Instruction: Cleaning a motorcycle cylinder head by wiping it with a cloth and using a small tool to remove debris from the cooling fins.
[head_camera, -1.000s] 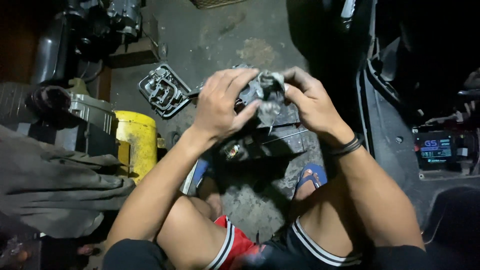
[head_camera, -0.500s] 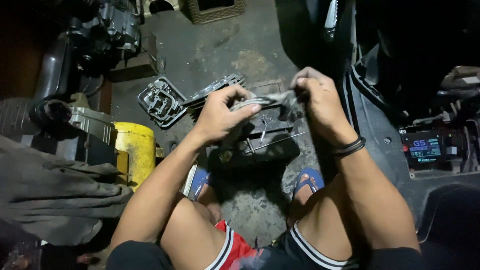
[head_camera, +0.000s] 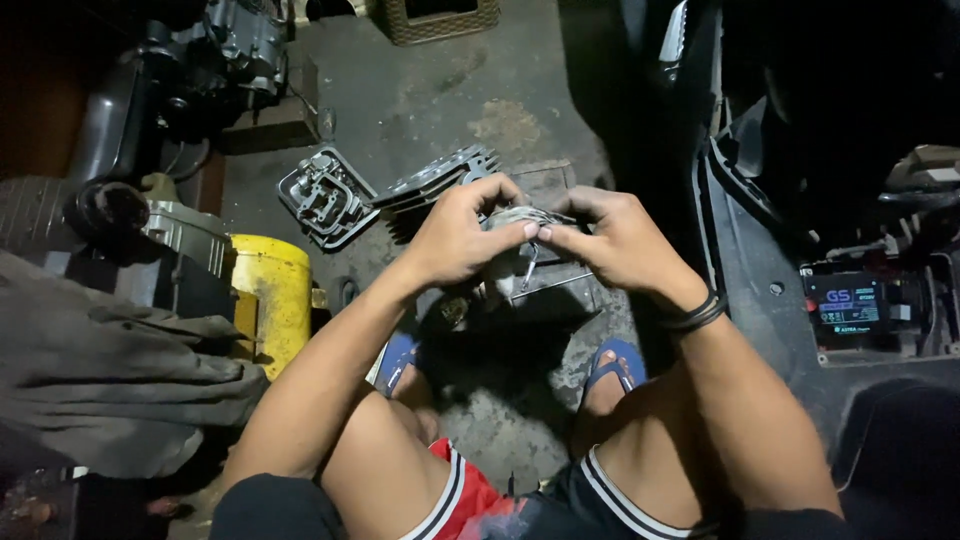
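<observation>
left hand (head_camera: 455, 240) and right hand (head_camera: 615, 240) meet over the floor, fingertips pressed together on a small grey metal part (head_camera: 515, 217), pinching it from both sides. the part sits between the thumbs and forefingers, its top showing above them. a metal box (head_camera: 545, 285) lies just below the grip; a finned engine cover (head_camera: 325, 195) lies left of it.

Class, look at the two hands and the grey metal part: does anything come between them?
Nothing visible does. The left hand and right hand both already pinch the grey metal part directly, fingertips meeting on it.
</observation>
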